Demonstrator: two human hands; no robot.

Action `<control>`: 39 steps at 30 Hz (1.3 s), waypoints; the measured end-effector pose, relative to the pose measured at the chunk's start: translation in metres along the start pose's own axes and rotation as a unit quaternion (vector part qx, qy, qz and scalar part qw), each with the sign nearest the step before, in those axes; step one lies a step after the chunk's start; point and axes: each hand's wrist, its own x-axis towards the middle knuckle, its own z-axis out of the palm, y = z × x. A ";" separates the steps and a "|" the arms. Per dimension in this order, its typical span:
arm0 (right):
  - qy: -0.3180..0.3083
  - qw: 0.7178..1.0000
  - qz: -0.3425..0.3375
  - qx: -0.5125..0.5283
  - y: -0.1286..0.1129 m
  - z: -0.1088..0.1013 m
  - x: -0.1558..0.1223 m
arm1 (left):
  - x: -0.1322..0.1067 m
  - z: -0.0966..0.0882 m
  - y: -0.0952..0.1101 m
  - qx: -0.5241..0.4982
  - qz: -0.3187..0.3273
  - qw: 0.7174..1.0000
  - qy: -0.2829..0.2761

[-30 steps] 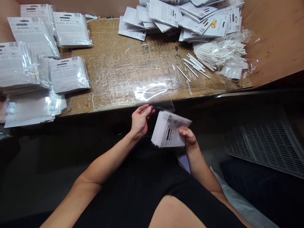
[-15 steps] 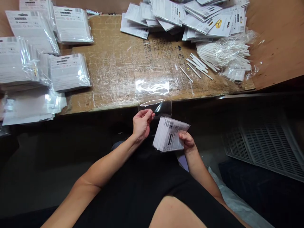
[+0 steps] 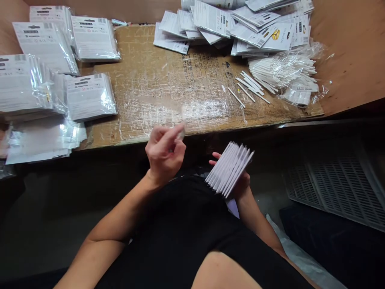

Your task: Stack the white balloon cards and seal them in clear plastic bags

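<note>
My right hand [image 3: 240, 182] grips a fanned stack of white printed cards [image 3: 230, 168], held edge-on over my lap just below the table's front edge. My left hand [image 3: 165, 154] is raised beside it with its fingers pinched on a clear plastic sleeve [image 3: 181, 120] that is blurred and almost invisible. The two hands are a short way apart.
A taped cardboard sheet [image 3: 156, 88] covers the table. Bagged card packs [image 3: 90, 96] are piled at the left, loose cards [image 3: 240, 24] heaped at the back, white sticks [image 3: 279, 70] in torn plastic at the right. A slotted crate [image 3: 333, 188] sits low at the right.
My left hand lifted and drew left with the clear sleeve, off the table's edge. My right hand turned the card stack from face-up to edge-on, fanning it.
</note>
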 end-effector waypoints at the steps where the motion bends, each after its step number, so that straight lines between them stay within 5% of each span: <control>1: -0.020 1.000 -0.003 0.012 -0.006 0.009 0.001 | 0.007 -0.005 0.009 0.061 0.066 0.994 -0.062; 6: 0.022 0.999 -0.013 0.035 -0.024 0.019 0.026 | 0.009 0.010 0.035 0.246 0.234 0.863 -0.375; 8: 0.057 0.997 -0.012 0.044 -0.029 0.015 0.043 | 0.002 0.021 0.030 0.266 0.233 0.827 -0.438; 10: 0.064 0.996 -0.003 0.067 -0.033 0.014 0.060 | -0.006 0.024 0.019 0.250 0.218 0.826 -0.456; 14: 0.043 0.991 0.025 0.120 -0.038 0.019 0.082 | -0.026 0.005 -0.004 0.110 0.178 0.900 -0.383; 16: 0.043 0.989 0.030 0.136 -0.038 0.020 0.086 | -0.040 -0.010 -0.014 0.072 0.089 0.966 -0.232; 18: 0.046 0.989 0.030 0.140 -0.037 0.018 0.087 | -0.050 -0.022 -0.023 0.063 -0.073 0.993 -0.064; 20: 0.047 0.990 0.025 0.133 -0.037 0.016 0.086 | -0.053 -0.028 -0.032 -0.017 -0.267 0.963 -0.016; 22: 0.046 0.992 0.018 0.117 -0.038 0.016 0.086 | -0.049 -0.028 -0.040 -0.170 -0.425 0.884 -0.090; 24: 0.046 0.995 0.008 0.092 -0.039 0.018 0.089 | -0.042 -0.021 -0.046 -0.282 -0.508 0.800 -0.154; 26: 0.049 0.997 -0.002 0.058 -0.043 0.022 0.092 | -0.035 -0.011 -0.049 -0.323 -0.540 0.760 -0.161; 29: 0.072 0.997 -0.030 0.009 -0.054 0.022 0.093 | -0.030 0.005 -0.048 -0.351 -0.550 0.750 -0.112; 34: 0.136 0.986 -0.088 -0.039 -0.070 -0.005 0.059 | -0.029 0.028 -0.042 -0.356 -0.526 0.772 -0.013; 39: 0.106 0.993 0.011 -0.059 -0.040 -0.025 0.016 | -0.029 0.044 -0.038 -0.389 -0.506 0.770 -0.001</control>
